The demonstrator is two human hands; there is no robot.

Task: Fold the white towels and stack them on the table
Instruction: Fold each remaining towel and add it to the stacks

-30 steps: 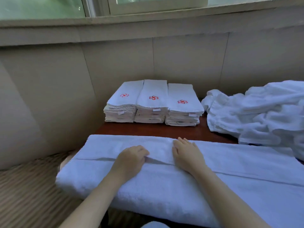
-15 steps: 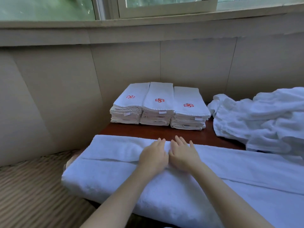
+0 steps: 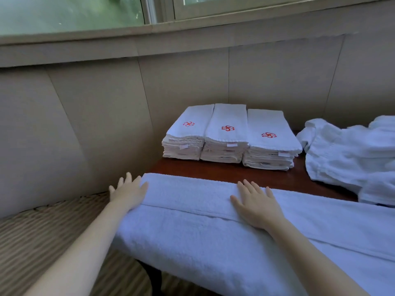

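The left hand (image 3: 128,192), fingers straight and slightly spread, touches the left end of a long folded white towel (image 3: 192,221) lying along the counter's (image 3: 235,174) near edge. The right hand (image 3: 255,205) lies flat on the towel's middle, fingers spread. Three stacks of folded emblem towels (image 3: 228,133) sit by the far edge. A rumpled towel heap (image 3: 352,154) lies at the right.

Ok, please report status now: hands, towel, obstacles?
Left hand open at left end of towel. Right hand flat on it. Folded stacks behind, not touching.
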